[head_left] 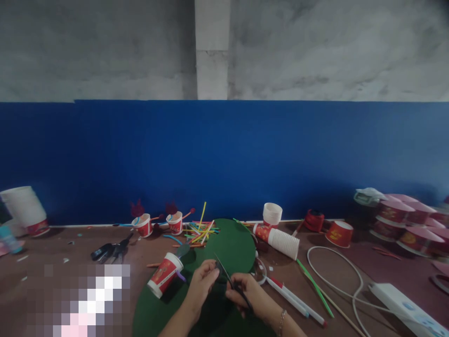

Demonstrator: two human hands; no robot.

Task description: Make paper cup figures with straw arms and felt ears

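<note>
My right hand (247,291) is closed around a pair of scissors (241,298) with black handles, its blades pointing up and left. My left hand (204,281) pinches a small dark piece (220,267), perhaps paper, right at the blades. Both hands are above a dark green sheet (231,243) on the brown table. Left of my left hand, a red and white paper cup (165,275) lies tilted on the green surface. A purple strip (181,276) and a dark green leaf-like shape (183,250) show beside this cup.
Colored straws (201,234) lie scattered behind the hands. Two decorated cups (142,226) stand by the blue wall (224,159). Right are stacked cups (280,241), markers (289,297), a cable (361,276) and a power strip (407,304). Black tools (112,250) lie left.
</note>
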